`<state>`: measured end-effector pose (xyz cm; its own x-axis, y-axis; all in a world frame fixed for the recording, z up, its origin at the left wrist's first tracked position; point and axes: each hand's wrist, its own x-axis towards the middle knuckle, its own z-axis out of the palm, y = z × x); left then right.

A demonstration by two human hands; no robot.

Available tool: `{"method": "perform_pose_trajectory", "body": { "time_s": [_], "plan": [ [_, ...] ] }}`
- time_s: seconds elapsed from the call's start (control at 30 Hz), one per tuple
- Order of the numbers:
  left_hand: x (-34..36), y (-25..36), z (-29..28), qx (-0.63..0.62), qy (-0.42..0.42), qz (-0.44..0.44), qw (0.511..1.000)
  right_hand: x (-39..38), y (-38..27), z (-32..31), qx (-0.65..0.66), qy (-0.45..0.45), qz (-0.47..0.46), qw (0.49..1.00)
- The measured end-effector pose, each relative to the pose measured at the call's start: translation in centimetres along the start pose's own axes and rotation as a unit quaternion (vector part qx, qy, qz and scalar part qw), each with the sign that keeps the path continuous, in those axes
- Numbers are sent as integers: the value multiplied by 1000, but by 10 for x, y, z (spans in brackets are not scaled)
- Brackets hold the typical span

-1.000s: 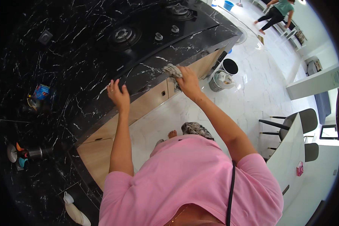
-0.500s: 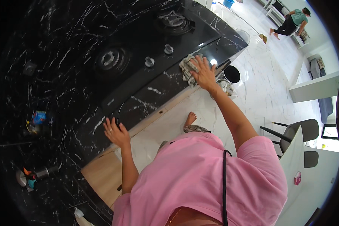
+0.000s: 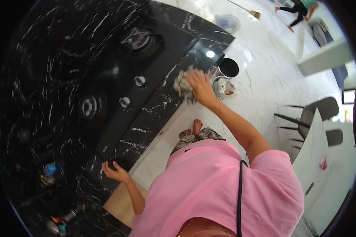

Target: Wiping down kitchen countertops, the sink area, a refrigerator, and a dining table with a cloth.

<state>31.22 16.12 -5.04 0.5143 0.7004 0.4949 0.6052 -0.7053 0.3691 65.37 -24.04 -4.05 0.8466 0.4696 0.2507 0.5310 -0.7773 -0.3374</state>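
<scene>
My right hand (image 3: 201, 89) lies on a crumpled grey-beige cloth (image 3: 182, 87), holding it against the front strip of the black marble counter (image 3: 158, 106), right of a black gas hob (image 3: 112, 126). The hob has two burners (image 3: 90, 107) and two knobs (image 3: 139, 81). At the lower left, my left hand (image 3: 112, 170) is open and empty by the counter's front edge, fingers loosely curved; whether it touches the stone I cannot tell.
Beyond the counter end stand a black-topped bin (image 3: 228, 67) and a lined bin (image 3: 224, 87). A white table (image 3: 310, 150) with grey chairs (image 3: 326, 108) is at right. A person in green (image 3: 298, 12) is far off. Small items (image 3: 50, 169) lie on the counter's left.
My right hand has moved the cloth along the counter's front strip beside the hob. My left hand's fingers have curled a little. The whole view has shifted, and the distant person has moved.
</scene>
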Motion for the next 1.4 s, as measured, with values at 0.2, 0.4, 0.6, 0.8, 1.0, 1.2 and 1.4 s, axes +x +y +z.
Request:
{"method": "perform_pose_trajectory", "body": {
  "time_s": [0.2,0.4,0.6,0.8,1.0,1.2,1.4],
  "plan": [
    [14,252,7,-457,-302,94,831,-75,-7,-38,364,-2,268,892],
    [-54,360,56,-588,-521,-75,614,-95,-48,-84,555,4,183,811],
    [-43,389,87,-564,-451,-55,690,-191,86,-103,500,-2,386,775],
    [-7,474,110,-522,-284,33,804,-427,259,-55,194,2,482,854],
    [-46,523,189,-5,-98,345,934,-582,333,-96,140,-198,554,796],
    [-100,553,203,-66,-196,319,925,-597,413,-121,131,-262,540,789],
    [-90,586,209,-101,-227,347,904,-457,473,-117,131,-232,452,851]
  ]
}}
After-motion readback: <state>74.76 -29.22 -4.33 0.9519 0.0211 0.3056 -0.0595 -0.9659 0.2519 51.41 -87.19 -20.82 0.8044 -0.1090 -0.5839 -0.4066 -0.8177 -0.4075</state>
